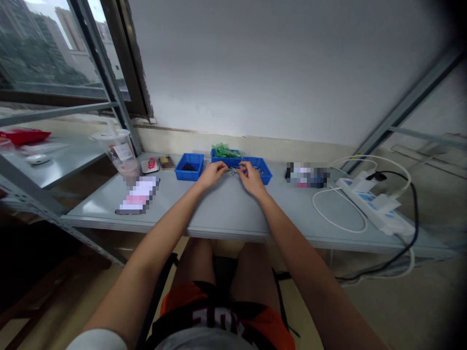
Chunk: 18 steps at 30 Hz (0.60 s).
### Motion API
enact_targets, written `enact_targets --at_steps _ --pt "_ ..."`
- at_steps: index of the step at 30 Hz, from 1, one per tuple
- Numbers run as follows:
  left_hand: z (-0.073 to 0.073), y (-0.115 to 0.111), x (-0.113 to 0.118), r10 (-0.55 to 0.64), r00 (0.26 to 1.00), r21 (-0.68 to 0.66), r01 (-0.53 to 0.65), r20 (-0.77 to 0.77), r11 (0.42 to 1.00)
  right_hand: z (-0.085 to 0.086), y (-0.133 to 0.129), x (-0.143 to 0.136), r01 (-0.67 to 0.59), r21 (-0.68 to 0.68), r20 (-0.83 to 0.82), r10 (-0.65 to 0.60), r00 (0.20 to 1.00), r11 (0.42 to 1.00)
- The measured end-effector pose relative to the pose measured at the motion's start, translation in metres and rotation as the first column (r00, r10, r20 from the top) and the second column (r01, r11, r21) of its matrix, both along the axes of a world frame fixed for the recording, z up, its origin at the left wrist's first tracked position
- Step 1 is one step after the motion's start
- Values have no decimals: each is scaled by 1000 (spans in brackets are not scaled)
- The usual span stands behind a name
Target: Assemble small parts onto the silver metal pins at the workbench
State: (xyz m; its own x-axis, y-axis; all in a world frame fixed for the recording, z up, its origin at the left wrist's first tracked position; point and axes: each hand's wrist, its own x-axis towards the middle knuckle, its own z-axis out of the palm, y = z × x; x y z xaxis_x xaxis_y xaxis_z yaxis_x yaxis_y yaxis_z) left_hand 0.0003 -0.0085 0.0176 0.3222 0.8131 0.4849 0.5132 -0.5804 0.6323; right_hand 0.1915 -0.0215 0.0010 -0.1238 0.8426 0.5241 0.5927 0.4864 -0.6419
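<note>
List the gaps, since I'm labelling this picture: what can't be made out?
All in the head view:
- Metal pieces between the hands: too small, partly behind fingers.
- Right blue bin: partly covered by the right hand.
- Dark bits in the left blue bin: too small.
- Phone screen: pixelated.
- Cup label: too small.
</note>
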Motion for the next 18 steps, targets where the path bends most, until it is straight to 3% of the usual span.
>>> enact_targets --at_steps 3,7,10,15,18 --pt "-1 0 0 2 1000 6 -2 -7 1000 -1 2 2 -17 51 -3 17 1000 999" --pt "-2 1 0 -19 1000 9 19 4 1000 -1 -1 -1 -113 22 130 109 985 993" --pt "-3 2 1 -17 1000 -1 17 7 1000 1 -2 -3 -120 24 138 116 984 992" --pt "-8 4 -1 66 998 -12 -66 2 998 2 6 5 92 50 -78 -88 993 995" --pt "-11 6 -4 95 991 -11 -97 -95 995 2 9 10 190 -33 -266 -192 945 981"
